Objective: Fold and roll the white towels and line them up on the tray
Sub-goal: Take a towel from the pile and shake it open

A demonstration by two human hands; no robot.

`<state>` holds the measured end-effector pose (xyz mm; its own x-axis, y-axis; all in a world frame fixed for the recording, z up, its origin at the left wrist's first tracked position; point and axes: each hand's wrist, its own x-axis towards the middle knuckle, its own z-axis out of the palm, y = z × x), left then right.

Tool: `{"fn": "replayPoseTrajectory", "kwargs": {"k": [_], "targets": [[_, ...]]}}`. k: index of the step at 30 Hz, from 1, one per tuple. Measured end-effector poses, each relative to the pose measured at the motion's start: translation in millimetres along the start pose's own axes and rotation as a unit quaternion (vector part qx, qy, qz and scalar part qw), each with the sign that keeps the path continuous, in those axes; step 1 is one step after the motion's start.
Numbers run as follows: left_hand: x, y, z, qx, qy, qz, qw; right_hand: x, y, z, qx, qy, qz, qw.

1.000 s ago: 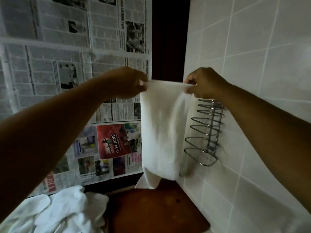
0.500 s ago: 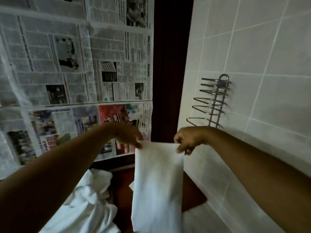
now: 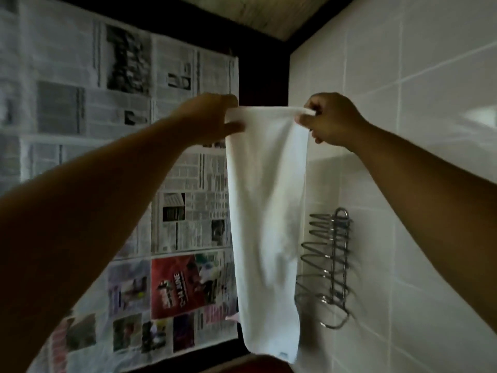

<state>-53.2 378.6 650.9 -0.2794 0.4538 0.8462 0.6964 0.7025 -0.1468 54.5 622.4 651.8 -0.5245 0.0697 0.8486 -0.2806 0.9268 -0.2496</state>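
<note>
Newspaper sheets [image 3: 174, 157] cover the left wall. The left hand [image 3: 207, 118] pinches the top left corner of the white towel [image 3: 266, 211], which hangs full length in the air; the right hand [image 3: 330, 118], fingers curled, pinches the top right corner. Keep the top edge taut and level so the fold falls straight. The wire rack [image 3: 332, 265] on the tiled wall [image 3: 430, 130] could snag the cloth.

The towel [image 3: 266, 211] I hold is plain white. The newspaper [image 3: 121, 109] is grey with black print and one red advert [image 3: 177, 286]. The wall tiles [image 3: 430, 76] are white, gridded with pale lines; the wire rack [image 3: 334, 265] is silver.
</note>
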Motion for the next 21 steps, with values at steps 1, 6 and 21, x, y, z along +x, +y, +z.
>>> {"fn": "replayPoseTrajectory", "kwargs": {"k": [1,6,21], "targets": [[5.6,0.5,-10.6,-0.026,-0.002,0.005,1.000,5.6,-7.0,-9.7,0.007,-0.002,0.006,1.000],[7.3,-3.9,-27.5,-0.102,-0.075,-0.002,0.992,7.3,-17.1,-22.2,-0.001,-0.030,0.033,0.999],[-23.3,-5.5,-4.2,-0.090,-0.229,-0.005,0.969,-18.9,-3.6,-2.4,0.064,-0.227,0.120,0.964]]}}
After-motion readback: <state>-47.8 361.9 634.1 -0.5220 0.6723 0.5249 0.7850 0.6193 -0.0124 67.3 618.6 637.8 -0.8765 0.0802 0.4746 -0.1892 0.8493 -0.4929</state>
